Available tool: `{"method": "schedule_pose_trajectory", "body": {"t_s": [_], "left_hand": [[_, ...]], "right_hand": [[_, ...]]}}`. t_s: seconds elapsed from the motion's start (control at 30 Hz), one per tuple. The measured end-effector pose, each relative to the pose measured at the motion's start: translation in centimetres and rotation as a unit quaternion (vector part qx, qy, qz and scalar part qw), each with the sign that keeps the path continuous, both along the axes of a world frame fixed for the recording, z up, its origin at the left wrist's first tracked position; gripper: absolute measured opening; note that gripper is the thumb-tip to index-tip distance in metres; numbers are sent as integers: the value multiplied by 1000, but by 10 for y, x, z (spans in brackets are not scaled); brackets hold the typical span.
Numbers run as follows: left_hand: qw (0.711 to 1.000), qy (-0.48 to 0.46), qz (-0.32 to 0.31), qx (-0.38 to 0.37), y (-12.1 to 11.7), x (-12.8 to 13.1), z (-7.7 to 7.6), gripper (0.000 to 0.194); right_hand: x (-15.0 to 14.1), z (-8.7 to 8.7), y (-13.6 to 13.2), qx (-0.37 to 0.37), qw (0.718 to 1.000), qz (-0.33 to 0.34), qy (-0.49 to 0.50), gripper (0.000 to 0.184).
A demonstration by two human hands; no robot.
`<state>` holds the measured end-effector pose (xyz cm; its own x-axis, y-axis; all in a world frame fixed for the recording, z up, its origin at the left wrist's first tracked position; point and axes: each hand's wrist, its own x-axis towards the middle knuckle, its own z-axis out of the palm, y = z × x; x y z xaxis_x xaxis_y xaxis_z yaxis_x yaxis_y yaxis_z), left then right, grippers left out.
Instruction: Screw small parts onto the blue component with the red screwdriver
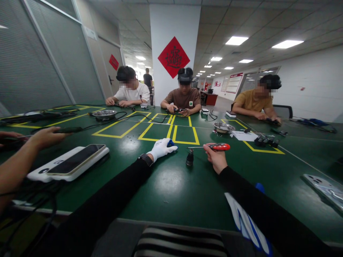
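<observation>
My left hand (162, 150), in a white glove, rests low over the green table with its fingers curled. Something dark blue shows at the fingers; whether it is the glove's palm or a held thing I cannot tell. My bare right hand (216, 159) is closed on a screwdriver (220, 146) with a red and black handle. The thin shaft points left toward my left hand. Between the hands a black cylindrical part (189, 159) with a narrower top stands upright on the table, apart from both.
A white-and-blue glove (248, 223) lies by my right forearm, and a phone (325, 191) farther right. At left a phone (77, 159) rests on a white device beside a co-worker's hand (45, 137). Metal bowls (223, 127), black parts (268, 141) and cables lie beyond; several people sit opposite.
</observation>
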<state>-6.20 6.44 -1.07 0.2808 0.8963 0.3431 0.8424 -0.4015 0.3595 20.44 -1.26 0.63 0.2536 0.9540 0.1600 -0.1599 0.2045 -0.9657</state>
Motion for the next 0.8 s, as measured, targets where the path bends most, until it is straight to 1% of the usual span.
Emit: {"method": "schedule_pose_trajectory", "body": {"t_s": [0.1, 0.17, 0.23, 0.3, 0.43, 0.57, 0.8], "left_hand": [[1000, 1, 16, -2, 1, 0, -1, 55], [1000, 2, 20, -3, 1, 1, -1, 55], [1000, 0, 21, -3, 2, 1, -2, 55], [1000, -5, 21, -2, 1, 1, -2, 54], [1000, -16, 19, 1, -1, 1, -1, 51], [1000, -18, 19, 0, -2, 1, -1, 48], [1000, -17, 24, 6, -1, 2, -3, 45]], "right_hand": [[-1, 4, -5, -20, 998, 66, -7, 42], [-1, 8, -8, -60, 992, 108, 7, 39], [-1, 11, -9, -96, 986, 136, 22, 36], [0, 12, -9, -108, 983, 148, 28, 34], [0, 12, -9, -110, 980, 160, 29, 26], [-3, 10, -11, -92, 980, 178, 23, 21], [-6, 7, -12, -74, 975, 208, 26, 21]]}}
